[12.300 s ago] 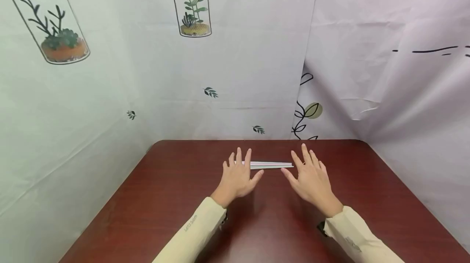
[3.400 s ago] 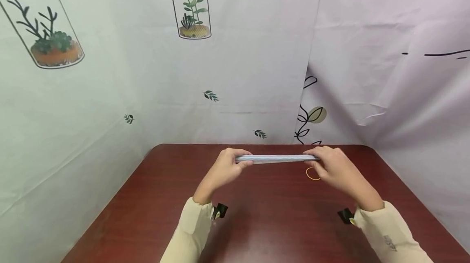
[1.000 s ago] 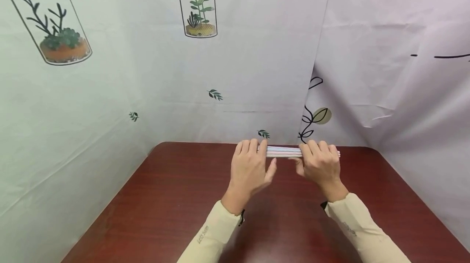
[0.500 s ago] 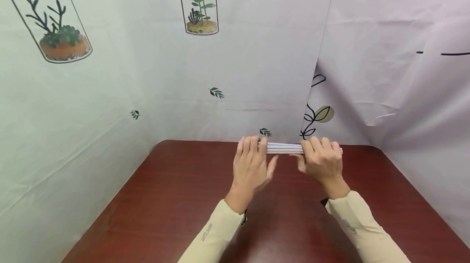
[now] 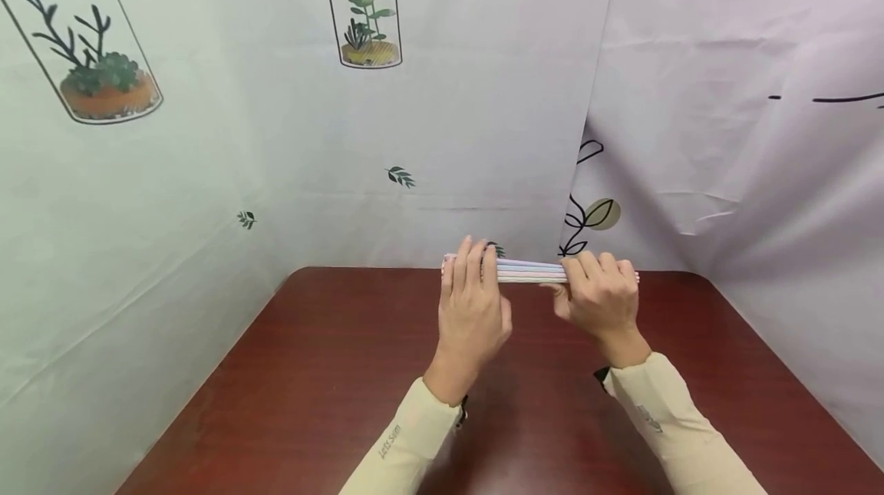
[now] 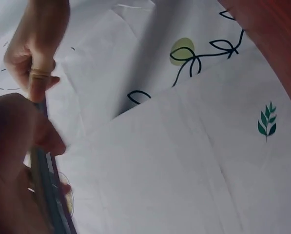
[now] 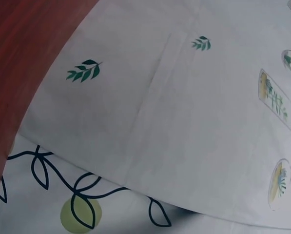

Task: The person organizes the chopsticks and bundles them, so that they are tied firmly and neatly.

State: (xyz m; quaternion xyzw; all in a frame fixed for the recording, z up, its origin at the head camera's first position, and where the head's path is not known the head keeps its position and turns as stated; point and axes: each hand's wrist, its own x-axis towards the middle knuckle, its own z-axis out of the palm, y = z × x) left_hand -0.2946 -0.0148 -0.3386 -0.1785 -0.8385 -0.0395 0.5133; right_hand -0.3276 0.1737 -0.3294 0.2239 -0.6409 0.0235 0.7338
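A bundle of slim pastel sticks [image 5: 530, 272], pale blue, pink and white and much like straws, is held level above the far part of the table. My left hand [image 5: 471, 303] grips its left part, fingers laid over the top and thumb tucked in on the near side. Its left tips poke out past those fingers. My right hand [image 5: 599, 295] is wrapped around the right part. In the left wrist view, a yellowish rubber band [image 6: 40, 73] loops round a digit of the right hand. The right wrist view shows neither hand nor bundle.
The dark red table [image 5: 331, 372] has rounded far corners. White cloth [image 5: 442, 142] printed with plants and jars hangs close behind it and along both sides. A dark wrist strap [image 5: 602, 378] shows at the right cuff.
Since the earliest frame the bundle has been lifted off the table. The rubber band, seen on the table later, is now on the right hand. Lately the left hand's thumb has drawn in.
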